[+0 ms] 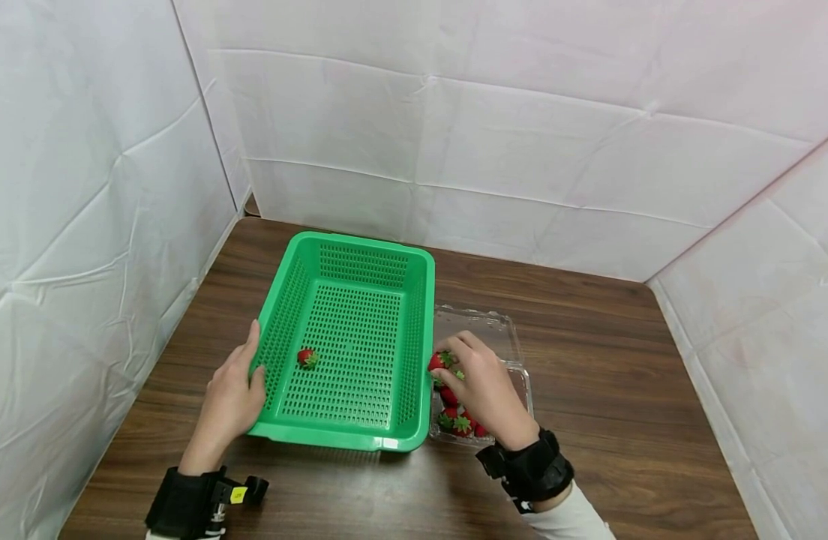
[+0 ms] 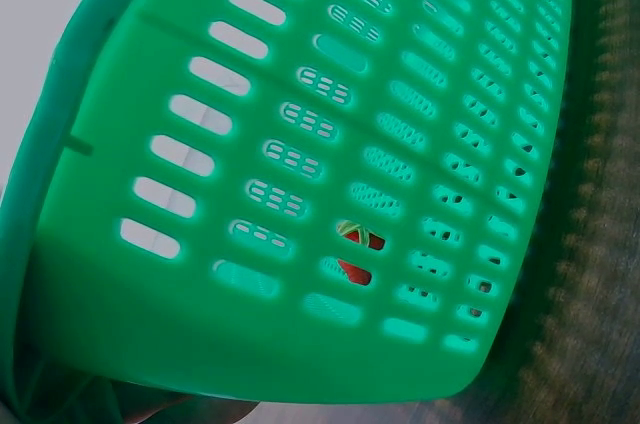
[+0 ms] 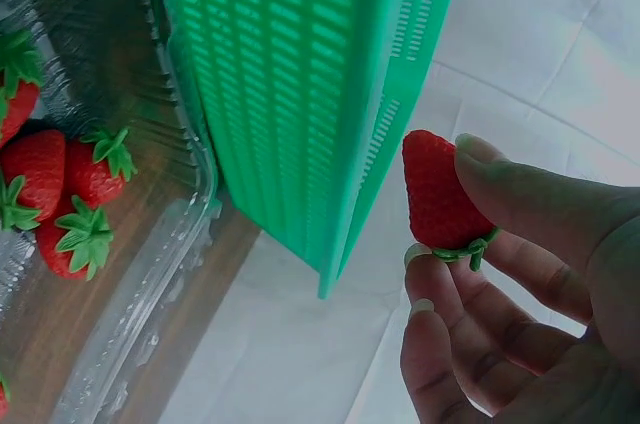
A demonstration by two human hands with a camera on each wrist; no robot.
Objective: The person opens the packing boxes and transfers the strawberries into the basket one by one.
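My right hand (image 1: 484, 379) pinches a strawberry (image 3: 440, 194) between thumb and fingers, its red tip up and green leaves down in the right wrist view. It is above the right rim of a green perforated basket (image 1: 346, 441). A single strawberry (image 1: 307, 358) lies on the basket floor, left of the middle; bits of it show through the slots in the left wrist view. At the basket's left rim, my left hand (image 1: 233, 394) grips the edge, with the thumb over the rim. Several more strawberries (image 3: 85, 239) sit in a clear plastic box, partly hidden below my right hand.
The clear box (image 1: 527, 390) stands against the basket's right side, its lid (image 1: 484, 326) folded back toward the rear. Both containers are on a dark wooden table (image 1: 610, 390). White cloth walls (image 1: 495, 135) enclose the table at the back, left and right.
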